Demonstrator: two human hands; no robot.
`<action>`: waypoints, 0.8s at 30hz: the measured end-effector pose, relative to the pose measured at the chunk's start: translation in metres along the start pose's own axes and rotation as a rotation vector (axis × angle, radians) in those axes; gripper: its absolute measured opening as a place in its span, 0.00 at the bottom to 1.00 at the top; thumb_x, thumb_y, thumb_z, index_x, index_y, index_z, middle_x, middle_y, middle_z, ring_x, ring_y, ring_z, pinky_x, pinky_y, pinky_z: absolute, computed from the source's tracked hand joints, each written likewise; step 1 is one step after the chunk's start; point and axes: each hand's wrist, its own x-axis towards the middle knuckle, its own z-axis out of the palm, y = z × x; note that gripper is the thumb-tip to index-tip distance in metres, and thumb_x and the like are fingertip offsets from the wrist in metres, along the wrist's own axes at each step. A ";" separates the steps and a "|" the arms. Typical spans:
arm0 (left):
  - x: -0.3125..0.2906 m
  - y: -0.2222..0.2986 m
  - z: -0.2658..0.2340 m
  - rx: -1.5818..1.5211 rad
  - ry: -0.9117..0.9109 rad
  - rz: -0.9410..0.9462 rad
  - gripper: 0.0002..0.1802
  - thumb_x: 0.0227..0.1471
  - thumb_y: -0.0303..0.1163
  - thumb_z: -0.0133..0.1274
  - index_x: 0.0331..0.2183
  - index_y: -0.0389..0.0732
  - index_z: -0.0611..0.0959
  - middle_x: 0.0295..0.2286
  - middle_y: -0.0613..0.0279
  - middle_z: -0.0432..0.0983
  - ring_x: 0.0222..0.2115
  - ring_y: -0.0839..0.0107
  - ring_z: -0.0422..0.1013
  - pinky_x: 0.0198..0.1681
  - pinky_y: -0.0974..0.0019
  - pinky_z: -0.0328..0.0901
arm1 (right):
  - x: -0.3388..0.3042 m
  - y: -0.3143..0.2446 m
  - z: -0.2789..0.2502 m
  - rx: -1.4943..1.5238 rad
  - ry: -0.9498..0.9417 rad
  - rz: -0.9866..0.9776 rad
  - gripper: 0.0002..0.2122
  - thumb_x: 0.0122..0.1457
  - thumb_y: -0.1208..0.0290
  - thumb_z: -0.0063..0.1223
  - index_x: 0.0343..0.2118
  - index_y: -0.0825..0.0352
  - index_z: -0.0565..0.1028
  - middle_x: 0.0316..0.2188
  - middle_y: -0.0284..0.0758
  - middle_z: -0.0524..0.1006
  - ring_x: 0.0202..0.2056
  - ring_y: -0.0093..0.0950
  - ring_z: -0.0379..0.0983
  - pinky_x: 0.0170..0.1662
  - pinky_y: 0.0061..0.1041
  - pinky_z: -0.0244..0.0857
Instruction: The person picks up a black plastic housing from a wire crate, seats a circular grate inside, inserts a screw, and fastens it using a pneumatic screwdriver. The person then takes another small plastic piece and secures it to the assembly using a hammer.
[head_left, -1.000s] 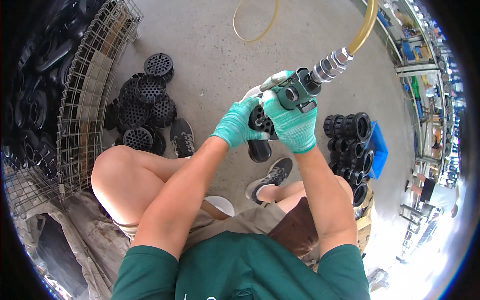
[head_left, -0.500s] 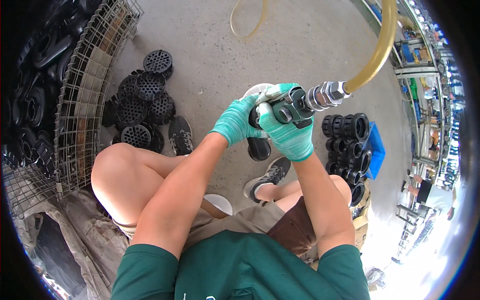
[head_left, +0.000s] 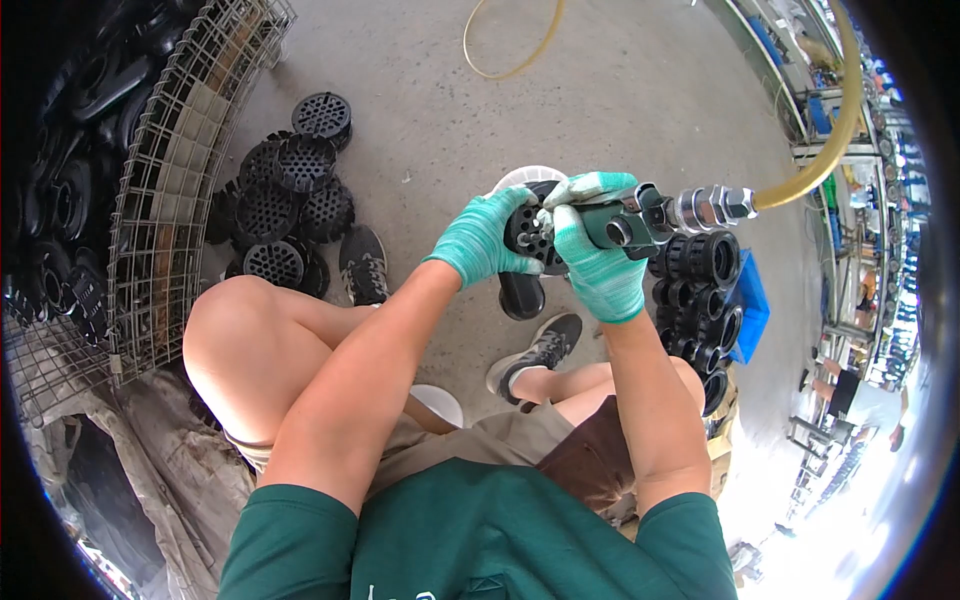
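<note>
My left hand [head_left: 480, 238], in a green and white knit glove, grips the rim of a round black part [head_left: 527, 233] with a perforated face and small metal pieces standing on it. Below that face, a black rounded pipe end [head_left: 522, 298] sticks out. My right hand [head_left: 600, 275], gloved alike, is wrapped round a dark green air tool [head_left: 605, 227]. The tool's tip end lies beside the perforated face; whether they touch is hidden by my fingers. A metal coupling [head_left: 710, 208] joins the tool to a yellowish air hose [head_left: 815, 175]. Behind my hands shows a white round rim [head_left: 530, 174].
Black perforated covers [head_left: 270, 213] are piled on the floor at left, beside a wire cage [head_left: 165, 190] of black parts. Black ribbed pipe fittings [head_left: 700, 300] are stacked at right before a blue bin [head_left: 752, 305]. Shelving [head_left: 850, 150] and another person [head_left: 865, 395] are farther right.
My right hand has drawn the air tool to the right, away from over the black part, whose perforated face now shows. The hose has swung right too. My left hand has barely moved.
</note>
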 end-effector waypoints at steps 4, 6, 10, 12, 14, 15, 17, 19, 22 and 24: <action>0.001 -0.006 0.004 0.002 0.014 0.017 0.52 0.23 0.39 0.80 0.54 0.41 0.75 0.46 0.46 0.79 0.47 0.46 0.75 0.52 0.53 0.71 | -0.001 0.003 0.002 0.015 -0.006 -0.006 0.15 0.53 0.92 0.53 0.41 0.66 0.70 0.35 0.37 0.79 0.37 0.26 0.78 0.42 0.28 0.77; 0.001 -0.004 0.004 0.017 0.000 -0.011 0.52 0.23 0.39 0.80 0.54 0.41 0.75 0.46 0.46 0.79 0.47 0.46 0.75 0.52 0.53 0.71 | -0.002 0.004 0.004 0.036 -0.010 -0.017 0.16 0.53 0.92 0.53 0.41 0.65 0.70 0.35 0.37 0.79 0.36 0.27 0.78 0.42 0.28 0.77; 0.005 -0.008 0.005 0.022 -0.044 -0.034 0.52 0.23 0.40 0.80 0.54 0.41 0.75 0.46 0.46 0.79 0.47 0.46 0.75 0.52 0.52 0.71 | -0.002 0.006 0.005 0.039 -0.056 -0.067 0.17 0.52 0.92 0.54 0.41 0.65 0.69 0.34 0.37 0.78 0.37 0.27 0.78 0.44 0.30 0.76; 0.004 -0.009 0.006 0.038 -0.042 -0.037 0.52 0.24 0.40 0.80 0.54 0.41 0.75 0.46 0.46 0.79 0.47 0.46 0.76 0.52 0.52 0.71 | -0.003 0.007 0.005 0.040 -0.063 -0.085 0.17 0.51 0.92 0.54 0.40 0.65 0.69 0.34 0.37 0.78 0.37 0.27 0.78 0.45 0.31 0.76; 0.003 -0.007 0.006 0.055 -0.040 -0.036 0.52 0.24 0.41 0.80 0.54 0.41 0.75 0.46 0.46 0.79 0.47 0.46 0.76 0.52 0.52 0.71 | -0.003 0.008 0.004 0.060 -0.079 -0.084 0.17 0.51 0.92 0.54 0.41 0.64 0.69 0.35 0.36 0.78 0.38 0.27 0.78 0.46 0.32 0.75; 0.002 -0.006 0.005 0.074 -0.045 -0.054 0.52 0.25 0.41 0.80 0.55 0.41 0.75 0.46 0.46 0.79 0.47 0.46 0.75 0.52 0.52 0.71 | -0.004 0.010 0.003 0.062 -0.078 -0.086 0.17 0.51 0.92 0.54 0.41 0.64 0.69 0.35 0.36 0.78 0.38 0.27 0.78 0.46 0.32 0.75; 0.002 -0.003 0.004 0.094 -0.043 -0.056 0.52 0.25 0.41 0.80 0.55 0.42 0.74 0.46 0.46 0.79 0.47 0.46 0.75 0.52 0.52 0.71 | -0.004 0.009 0.002 0.043 -0.072 -0.055 0.17 0.51 0.92 0.53 0.40 0.65 0.69 0.34 0.35 0.78 0.38 0.28 0.78 0.46 0.32 0.76; 0.002 -0.002 0.003 0.150 -0.059 -0.071 0.52 0.27 0.42 0.79 0.56 0.43 0.74 0.47 0.47 0.79 0.47 0.45 0.75 0.52 0.51 0.71 | -0.004 0.008 0.002 0.048 -0.070 -0.076 0.16 0.51 0.91 0.54 0.40 0.65 0.70 0.34 0.35 0.78 0.38 0.27 0.78 0.45 0.31 0.76; 0.003 0.004 -0.004 0.143 -0.133 -0.096 0.51 0.30 0.41 0.78 0.57 0.44 0.73 0.48 0.46 0.79 0.49 0.44 0.74 0.54 0.50 0.70 | -0.002 0.005 0.001 0.051 -0.082 -0.053 0.16 0.50 0.90 0.55 0.40 0.65 0.71 0.34 0.36 0.79 0.38 0.27 0.78 0.45 0.29 0.76; 0.003 0.007 -0.015 0.057 -0.248 -0.132 0.47 0.36 0.37 0.74 0.59 0.45 0.72 0.49 0.45 0.77 0.50 0.45 0.73 0.56 0.52 0.68 | -0.001 0.001 -0.001 0.042 -0.060 0.013 0.16 0.50 0.90 0.55 0.41 0.66 0.71 0.35 0.37 0.79 0.38 0.27 0.78 0.45 0.29 0.76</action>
